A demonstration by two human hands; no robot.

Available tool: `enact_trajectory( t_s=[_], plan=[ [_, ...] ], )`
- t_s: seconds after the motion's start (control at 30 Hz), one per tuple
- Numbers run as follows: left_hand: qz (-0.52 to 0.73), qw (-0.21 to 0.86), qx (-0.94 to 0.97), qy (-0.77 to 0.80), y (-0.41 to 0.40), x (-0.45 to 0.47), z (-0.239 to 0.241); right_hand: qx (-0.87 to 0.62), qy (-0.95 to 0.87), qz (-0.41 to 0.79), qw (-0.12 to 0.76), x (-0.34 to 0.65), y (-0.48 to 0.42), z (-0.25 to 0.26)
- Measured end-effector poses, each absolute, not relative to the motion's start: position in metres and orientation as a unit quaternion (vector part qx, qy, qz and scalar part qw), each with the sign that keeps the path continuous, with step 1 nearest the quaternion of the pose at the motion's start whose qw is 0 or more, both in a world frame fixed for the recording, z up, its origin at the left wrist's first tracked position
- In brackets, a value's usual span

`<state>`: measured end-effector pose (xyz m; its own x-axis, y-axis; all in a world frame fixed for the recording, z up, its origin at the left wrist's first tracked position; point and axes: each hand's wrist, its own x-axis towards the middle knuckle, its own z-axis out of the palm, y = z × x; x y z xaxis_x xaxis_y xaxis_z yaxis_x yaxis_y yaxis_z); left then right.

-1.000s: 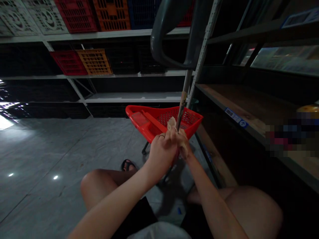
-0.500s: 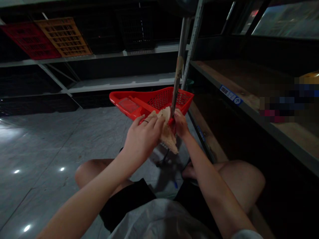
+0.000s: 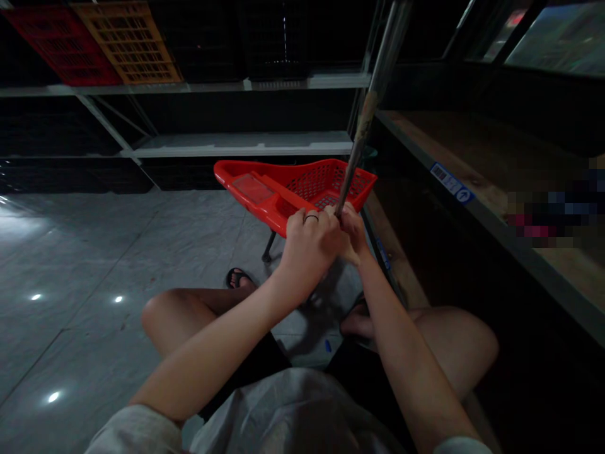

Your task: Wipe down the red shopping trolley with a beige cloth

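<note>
A long metal pole (image 3: 373, 104) with a worn, tan-stained patch slants up and right from between my hands. My left hand (image 3: 312, 243), wearing a dark ring, is closed over a pale tan cloth (image 3: 350, 253) at the pole's lower end. Most of the cloth is hidden under that hand; one corner pokes out below. My right hand (image 3: 353, 226) is wrapped around the pole's lower end from the right, its fingers partly hidden. Just beyond both hands is a red plastic shopping basket cart (image 3: 255, 189) with perforated sides.
Metal shelving (image 3: 236, 146) runs across the back, carrying a red crate (image 3: 61, 47), a yellow crate (image 3: 130, 41) and dark crates. A wooden shelf (image 3: 425, 135) with a blue label (image 3: 451, 183) stands at the right. A small blue object (image 3: 328, 345) lies on the grey floor between my feet.
My left hand has moved right and closed over the cloth, bunching it against the pole. The pole now leans further right. The view has shifted slightly.
</note>
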<state>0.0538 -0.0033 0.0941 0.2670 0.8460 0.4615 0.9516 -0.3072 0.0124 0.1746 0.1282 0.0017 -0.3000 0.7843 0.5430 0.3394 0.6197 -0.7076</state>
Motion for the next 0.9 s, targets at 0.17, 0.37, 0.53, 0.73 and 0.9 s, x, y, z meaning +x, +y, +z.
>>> enact_trajectory(
  t_s=[0.17, 0.37, 0.53, 0.73, 0.9],
  plan=[
    [-0.232, 0.174, -0.843, -0.454, -0.018, -0.035, 0.088, -0.359, -0.73, 0.299, 0.499, 0.178, 0.125, 0.008],
    [-0.304, 0.156, -0.773, -0.534, 0.013, -0.036, 0.076, -0.382, -0.631, 0.291, 0.609, 0.179, 0.118, 0.022],
    [-0.321, 0.197, -0.769, -0.516, 0.004, 0.052, 0.069, -0.411, -0.547, 0.152, 0.714, 0.188, 0.076, 0.045],
    [-0.265, 0.183, -0.821, -0.471, 0.024, 0.018, 0.076, -0.423, -0.704, 0.125, 0.557, 0.2, 0.073, 0.064],
    [-0.326, 0.194, -0.68, -0.628, 0.052, -0.067, 0.082, -0.41, -0.772, 0.073, 0.48, 0.204, 0.092, 0.058]
  ],
)
